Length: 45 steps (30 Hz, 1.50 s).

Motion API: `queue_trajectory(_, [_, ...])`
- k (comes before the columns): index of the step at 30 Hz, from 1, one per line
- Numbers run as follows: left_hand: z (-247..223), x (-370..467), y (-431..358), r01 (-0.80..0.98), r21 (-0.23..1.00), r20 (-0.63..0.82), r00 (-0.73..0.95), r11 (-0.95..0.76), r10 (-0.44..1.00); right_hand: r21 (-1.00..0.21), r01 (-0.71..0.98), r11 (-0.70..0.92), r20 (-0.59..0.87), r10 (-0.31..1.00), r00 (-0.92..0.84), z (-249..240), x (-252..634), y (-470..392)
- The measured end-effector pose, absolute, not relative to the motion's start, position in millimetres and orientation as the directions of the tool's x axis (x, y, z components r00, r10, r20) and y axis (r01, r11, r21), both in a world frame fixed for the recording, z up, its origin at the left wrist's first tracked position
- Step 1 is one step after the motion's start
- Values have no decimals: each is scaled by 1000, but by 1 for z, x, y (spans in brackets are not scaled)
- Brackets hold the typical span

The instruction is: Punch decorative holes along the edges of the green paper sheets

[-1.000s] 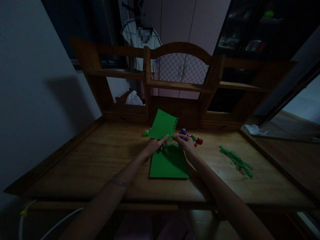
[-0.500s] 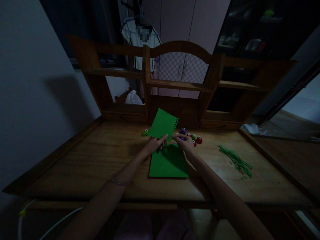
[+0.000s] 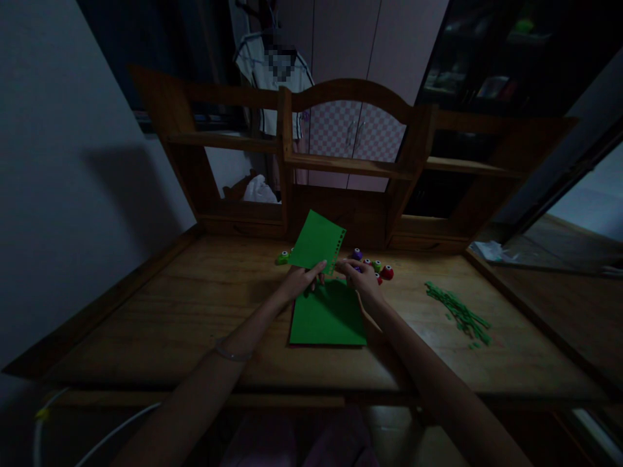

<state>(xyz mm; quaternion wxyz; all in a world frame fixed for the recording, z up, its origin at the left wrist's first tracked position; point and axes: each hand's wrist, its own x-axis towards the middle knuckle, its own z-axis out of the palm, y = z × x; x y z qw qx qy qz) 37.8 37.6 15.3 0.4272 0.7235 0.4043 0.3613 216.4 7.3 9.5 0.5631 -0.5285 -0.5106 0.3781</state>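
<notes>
A green sheet of paper (image 3: 316, 239) with a row of punched holes along its right edge is held up at a tilt. My left hand (image 3: 304, 280) grips its lower edge, thumb on top. Close to the holed edge's lower end, my right hand (image 3: 357, 272) has its thumb and fingertips pinched together. Whether they hold a bit of the paper's edge is too small to tell. Below both hands, a stack of green paper (image 3: 328, 318) lies on the wooden desk (image 3: 209, 311), with a thin reddish edge showing underneath.
Green paper strips and scraps (image 3: 460, 311) lie in a pile at the right. Several small red, purple and green toys with eye-like tops, including a red one (image 3: 387, 272), sit behind my right hand. A green toy (image 3: 283, 257) sits left of the sheet. A wooden shelf (image 3: 350, 168) borders the back.
The held sheet's holed edge has shifted very slightly left. Both hands stay in nearly the same place, and the pile of strips looks unchanged.
</notes>
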Motion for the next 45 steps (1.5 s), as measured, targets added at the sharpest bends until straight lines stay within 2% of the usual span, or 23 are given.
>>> queue_trajectory(36, [14, 38, 36, 268, 904, 193, 440, -333, 877, -984, 120, 133, 158, 959, 235, 8, 215, 9])
queue_trajectory(45, [15, 38, 36, 228, 927, 175, 439, -298, 881, -991, 20, 129, 130, 959, 252, 7, 213, 9])
